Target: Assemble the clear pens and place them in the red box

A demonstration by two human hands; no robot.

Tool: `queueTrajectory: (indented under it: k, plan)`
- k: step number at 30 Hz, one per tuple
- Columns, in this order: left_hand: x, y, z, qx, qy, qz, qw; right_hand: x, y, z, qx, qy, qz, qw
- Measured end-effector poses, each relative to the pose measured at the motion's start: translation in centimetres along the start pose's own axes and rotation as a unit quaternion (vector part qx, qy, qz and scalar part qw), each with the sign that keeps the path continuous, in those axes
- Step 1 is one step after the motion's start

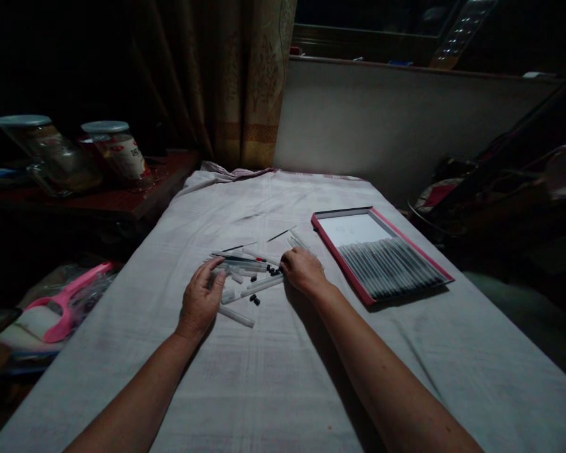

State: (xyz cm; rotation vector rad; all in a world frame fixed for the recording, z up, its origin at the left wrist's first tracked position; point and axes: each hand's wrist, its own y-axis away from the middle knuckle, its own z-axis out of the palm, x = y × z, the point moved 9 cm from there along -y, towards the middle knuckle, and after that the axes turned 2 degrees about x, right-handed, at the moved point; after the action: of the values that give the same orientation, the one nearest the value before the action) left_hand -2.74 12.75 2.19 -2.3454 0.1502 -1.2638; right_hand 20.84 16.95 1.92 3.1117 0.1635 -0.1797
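A loose heap of clear pen barrels (pixel 245 267), thin refills and small black caps (pixel 255 300) lies on the cloth-covered table (pixel 283 377). My left hand (pixel 200 299) rests palm down on the left side of the heap, fingers stretched over the barrels. My right hand (pixel 304 270) sits at the heap's right end, fingers curled down onto the pen parts; what they pinch is hidden. One barrel (pixel 236 316) lies apart, just below my left hand.
A red-edged flat box (pixel 382 255) with a row of several pens stands to the right. Two lidded jars (pixel 116 151) sit on a dark side table at left. A pink-handled tool (pixel 66 302) lies lower left. Curtain and wall stand behind.
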Motion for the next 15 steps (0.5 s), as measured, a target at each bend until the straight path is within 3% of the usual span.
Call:
queueTrajectory:
  k: [15]
  plan:
    - [-0.02,0.04,-0.38,0.019,-0.029,0.019,0.999,-0.37,-0.34,-0.07,0.017,0.001,-0.014,1.0]
